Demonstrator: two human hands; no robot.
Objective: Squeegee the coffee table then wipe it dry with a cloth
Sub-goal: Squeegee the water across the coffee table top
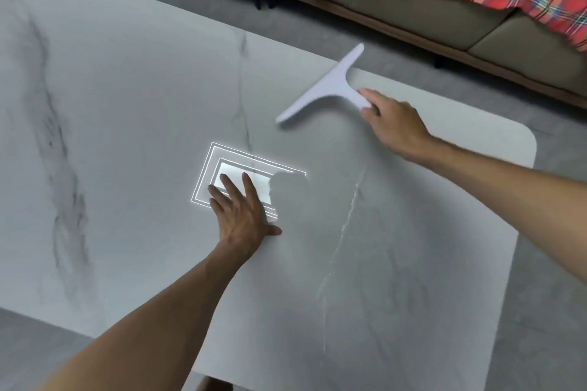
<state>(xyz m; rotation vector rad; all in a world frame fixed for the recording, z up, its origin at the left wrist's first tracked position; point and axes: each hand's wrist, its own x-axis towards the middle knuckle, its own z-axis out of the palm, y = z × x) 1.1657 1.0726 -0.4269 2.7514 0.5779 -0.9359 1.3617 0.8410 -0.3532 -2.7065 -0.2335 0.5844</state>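
Squeegee (330,87) in grip of right hand (392,124)

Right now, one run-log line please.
phase: squeegeeing | right hand grips white T-shaped squeegee by one end | left hand flat on grey marble-look coffee table

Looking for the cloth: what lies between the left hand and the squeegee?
No cloth there. In the head view only bare table lies between the left hand and the squeegee, plus a bright reflection by that hand.
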